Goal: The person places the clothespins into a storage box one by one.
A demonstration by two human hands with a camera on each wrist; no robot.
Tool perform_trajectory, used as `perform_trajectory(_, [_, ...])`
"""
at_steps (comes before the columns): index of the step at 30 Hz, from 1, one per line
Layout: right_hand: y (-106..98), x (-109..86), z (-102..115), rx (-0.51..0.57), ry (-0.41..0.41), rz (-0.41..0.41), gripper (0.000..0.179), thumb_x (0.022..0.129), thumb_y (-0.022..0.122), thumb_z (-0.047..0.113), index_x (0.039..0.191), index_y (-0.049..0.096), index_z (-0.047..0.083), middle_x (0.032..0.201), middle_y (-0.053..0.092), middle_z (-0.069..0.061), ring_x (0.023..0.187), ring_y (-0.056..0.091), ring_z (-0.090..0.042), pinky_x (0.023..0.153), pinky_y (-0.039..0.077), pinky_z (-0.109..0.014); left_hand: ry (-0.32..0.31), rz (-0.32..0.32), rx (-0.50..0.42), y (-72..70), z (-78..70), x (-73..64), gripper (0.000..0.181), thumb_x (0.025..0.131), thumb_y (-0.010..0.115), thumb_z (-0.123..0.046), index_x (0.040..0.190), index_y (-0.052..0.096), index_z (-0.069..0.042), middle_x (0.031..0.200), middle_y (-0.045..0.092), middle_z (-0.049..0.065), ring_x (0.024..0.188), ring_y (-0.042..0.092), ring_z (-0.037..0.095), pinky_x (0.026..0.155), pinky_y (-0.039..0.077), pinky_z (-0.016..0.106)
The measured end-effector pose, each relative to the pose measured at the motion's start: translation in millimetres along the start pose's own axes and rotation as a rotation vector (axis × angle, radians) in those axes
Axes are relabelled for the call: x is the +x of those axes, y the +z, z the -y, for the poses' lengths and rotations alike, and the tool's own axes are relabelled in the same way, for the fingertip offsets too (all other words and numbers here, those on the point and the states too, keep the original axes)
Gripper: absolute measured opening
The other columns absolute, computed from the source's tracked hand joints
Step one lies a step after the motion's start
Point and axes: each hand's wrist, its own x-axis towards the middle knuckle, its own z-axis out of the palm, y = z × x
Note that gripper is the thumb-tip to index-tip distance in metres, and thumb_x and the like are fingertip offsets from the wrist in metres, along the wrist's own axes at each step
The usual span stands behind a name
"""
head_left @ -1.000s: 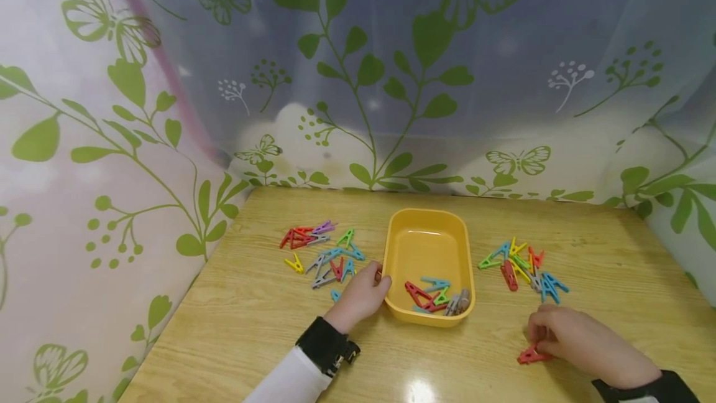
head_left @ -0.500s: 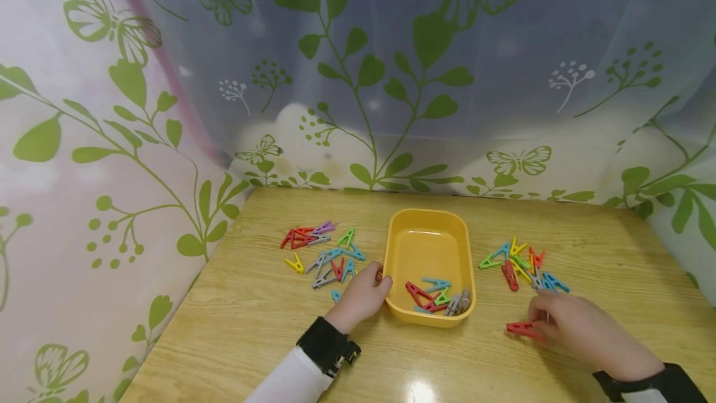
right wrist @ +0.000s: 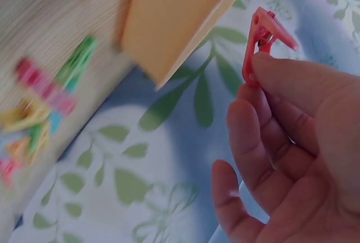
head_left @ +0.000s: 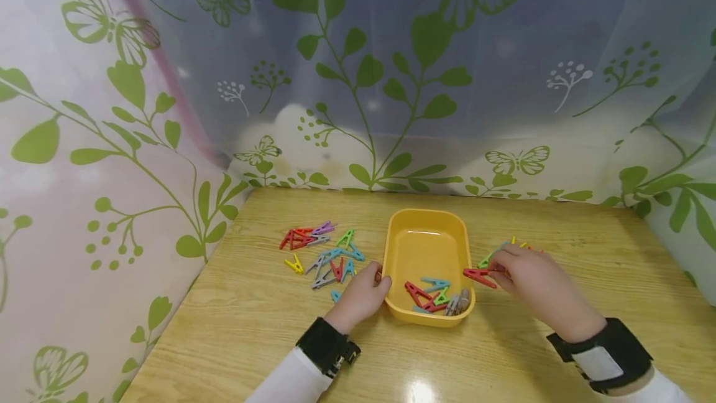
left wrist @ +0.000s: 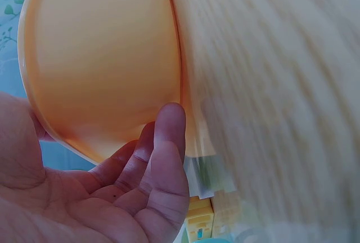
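My left hand (head_left: 360, 298) grips the left rim of a yellow plastic basin (head_left: 426, 247), the thumb at the rim and the other fingers against its outer wall (left wrist: 107, 63). Several clothespins (head_left: 433, 296), in red, blue, green and grey, lie at the near end inside it. Between thumb and fingers, my right hand (head_left: 539, 288) pinches a red clothespin (head_left: 478, 277), raised beside the basin's right rim. In the right wrist view the spring of this red clothespin (right wrist: 254, 40) shows, held clear of the wall.
Left of the basin, loose clothespins (head_left: 330, 258) in several colours are spread on the wooden table (head_left: 235, 328). Another group, including a green clothespin (head_left: 485, 262), lies at the right, partly hidden behind my right hand. A leaf-patterned curtain (head_left: 358, 111) stands along the back.
My right hand has lifted the red clothespin off the table at the lower right and carried it up and left to the basin's right rim. The left hand stays in place.
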Motion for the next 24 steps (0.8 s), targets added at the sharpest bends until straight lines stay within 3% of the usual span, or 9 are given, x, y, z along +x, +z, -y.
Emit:
perform_trajectory(6, [16,16.5,22,0.045,-0.078,-0.037,0.019,0.080,0.088,0.012,0.085,0.070,0.016,0.081,0.061,0.006,0.066,0.055,-0.005,0.060,0.049,-0.026,0.009,0.002,-0.008,0.6,0.1,-1.0,0.020,0.105,0.052,-0.022,0.112,0.059,-0.005,0.089,0.056,0.004,0.078,0.054,0.017,0.068,0.044,0.030])
perform_trajectory(17, [41,19.3,40,0.072,-0.026,0.053,0.017,0.082,0.088,0.023,0.082,0.071,0.023,0.081,0.063,0.011,0.069,0.058,-0.006,0.067,0.049,-0.038,0.004,0.007,-0.007,0.4,-0.6,-0.9,0.023,0.105,0.051,-0.023,0.116,0.059,-0.005,0.091,0.056,0.004,0.080,0.054,0.017,0.069,0.044,0.031])
perform_trajectory(24, [49,18.9,47,0.078,-0.017,0.058,0.020,0.079,0.089,0.019,0.078,0.070,0.024,0.081,0.065,0.011,0.077,0.060,-0.012,0.073,0.051,-0.046,0.002,0.006,-0.019,-0.3,0.3,-0.4,0.021,0.105,0.051,-0.023,0.115,0.059,-0.005,0.090,0.056,0.004,0.078,0.054,0.016,0.068,0.044,0.030])
